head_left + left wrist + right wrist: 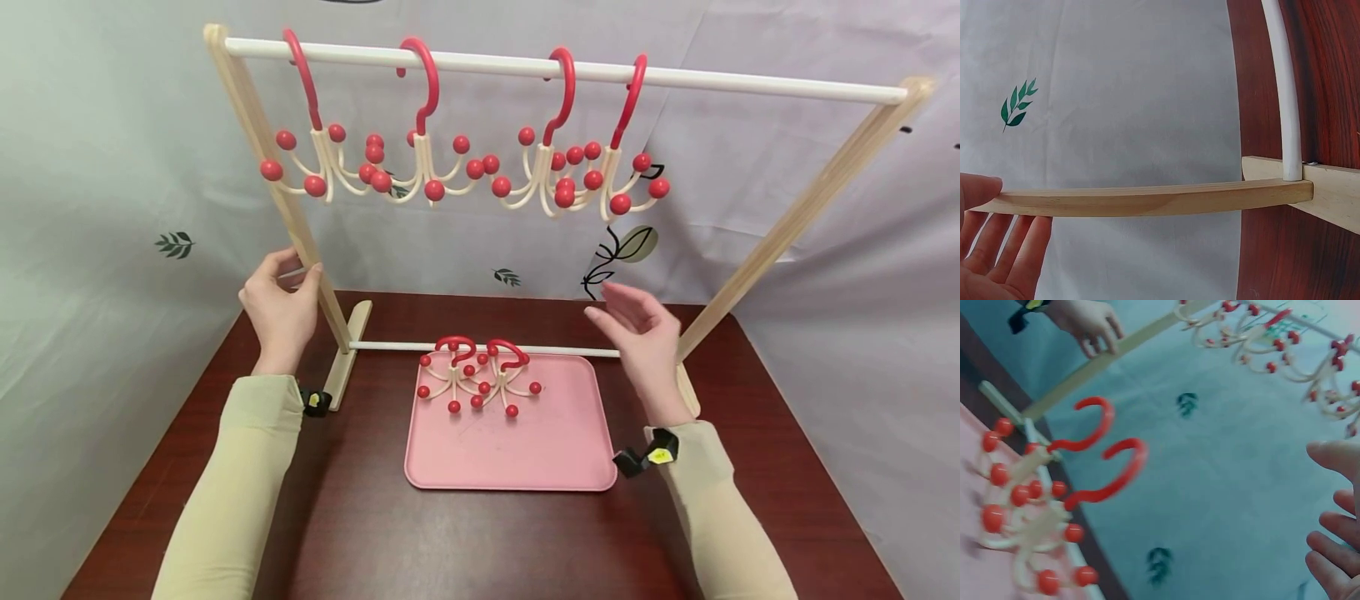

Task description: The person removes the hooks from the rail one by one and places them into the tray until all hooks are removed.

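Note:
My left hand (281,304) pinches the left wooden post (288,200) of a garment rack between thumb and fingers. In the left wrist view, the thumb lies on one side of the post and the fingers (1029,247) on the other. My right hand (648,337) is in the air left of the right post (802,217), fingers loosely extended and holding nothing. Several red-hooked hangers with cream arms and red ball tips, such as one hanger (423,158), hang from the white top rail (720,81). Two more, including a left hanger (453,377), stand on a pink tray (510,462).
A dark wooden table (360,517) bears the rack and tray. The white lower rail (390,345) runs behind the tray's far edge, near the rack's left foot (342,379). Pale leaf-printed cloth (420,250) surrounds the table at the back and sides.

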The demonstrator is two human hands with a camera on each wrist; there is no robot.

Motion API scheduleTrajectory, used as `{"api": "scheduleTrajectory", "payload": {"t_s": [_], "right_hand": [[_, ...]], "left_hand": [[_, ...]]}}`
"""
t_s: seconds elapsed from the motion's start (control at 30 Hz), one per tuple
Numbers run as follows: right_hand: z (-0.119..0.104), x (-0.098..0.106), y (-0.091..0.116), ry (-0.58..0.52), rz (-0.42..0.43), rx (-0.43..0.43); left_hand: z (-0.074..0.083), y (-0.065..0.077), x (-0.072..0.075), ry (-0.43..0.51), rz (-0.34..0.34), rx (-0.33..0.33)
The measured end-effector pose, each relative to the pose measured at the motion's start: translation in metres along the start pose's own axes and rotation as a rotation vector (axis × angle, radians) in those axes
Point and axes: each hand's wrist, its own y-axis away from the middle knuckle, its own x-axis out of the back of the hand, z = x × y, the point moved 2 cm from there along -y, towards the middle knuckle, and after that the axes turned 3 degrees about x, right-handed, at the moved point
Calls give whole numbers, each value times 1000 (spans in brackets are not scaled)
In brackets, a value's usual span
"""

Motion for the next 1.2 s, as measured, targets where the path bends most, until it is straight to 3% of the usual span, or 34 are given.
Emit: {"api": "scheduleTrajectory", "payload": {"t_s": [0.37, 0.77, 0.83, 1.2], "right_hand": [[-64, 26, -28, -142, 143, 163], [-121, 19, -39, -225, 141, 285], [-130, 16, -41, -193, 118, 332], [-162, -2, -57, -157, 59, 276]], "left_hand": [[-1, 0, 0, -2, 2, -4], [-1, 0, 1, 7, 10, 5], [-1, 0, 1, 9, 10, 9], [0, 1, -1, 11, 6, 30]]}}
